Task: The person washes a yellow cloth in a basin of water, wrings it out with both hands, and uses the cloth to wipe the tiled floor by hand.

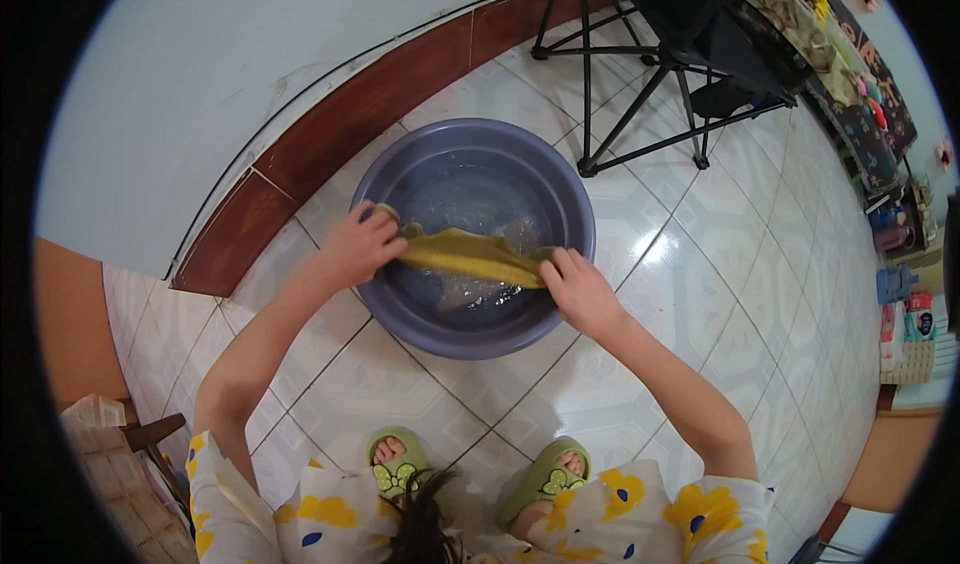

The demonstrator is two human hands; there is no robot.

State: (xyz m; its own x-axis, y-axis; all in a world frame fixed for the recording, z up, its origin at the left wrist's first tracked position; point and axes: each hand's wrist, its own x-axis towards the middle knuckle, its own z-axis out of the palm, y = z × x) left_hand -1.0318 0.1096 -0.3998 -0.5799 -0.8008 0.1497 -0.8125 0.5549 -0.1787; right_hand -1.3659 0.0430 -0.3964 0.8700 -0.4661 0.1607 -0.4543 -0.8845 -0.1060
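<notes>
A wet yellow-olive cloth (470,257) is stretched sideways over a round grey-purple basin (475,347) on the floor. My left hand (362,247) is closed on the cloth's left end, above the basin's left rim. At the other end, my right hand (578,286) grips the cloth near the right rim. Below the cloth, clear rippling water (460,189) with bright splashes lies in the basin. What kind of garment or cloth it is, I cannot make out.
Beyond the basin to the right stands a black folding chair (690,24) with thin crossed legs. A white wall with a red-brown tile skirting (340,129) curves along the left. My green slippers (545,479) rest on the pale tiled floor (700,294). Household items (900,284) line the far right.
</notes>
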